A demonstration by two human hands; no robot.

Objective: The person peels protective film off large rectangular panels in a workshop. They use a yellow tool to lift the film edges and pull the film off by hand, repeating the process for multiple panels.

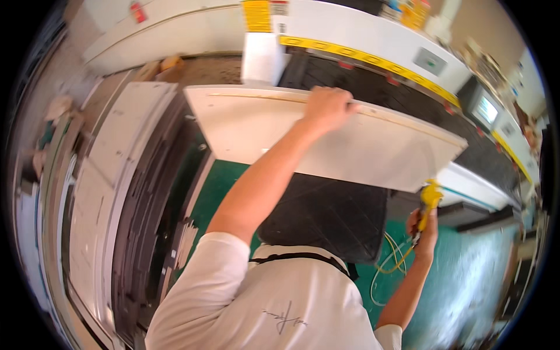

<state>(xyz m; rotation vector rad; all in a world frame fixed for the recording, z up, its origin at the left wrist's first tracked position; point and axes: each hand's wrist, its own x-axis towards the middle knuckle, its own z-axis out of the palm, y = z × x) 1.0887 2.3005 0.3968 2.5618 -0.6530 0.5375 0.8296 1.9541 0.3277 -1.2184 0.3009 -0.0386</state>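
My left hand is closed over the upper long edge of a white panel, which is tilted up in front of me. A groove runs along the panel near that edge. In my right hand is a yellow air blow gun, its front end by the panel's lower right corner. A thin yellow hose hangs from the gun and loops down toward the floor.
Behind the panel stretches a white machine with a dark bed and a small screen. A black slatted surface lies between me and the panel. Stacked boards stand at left. The floor is green.
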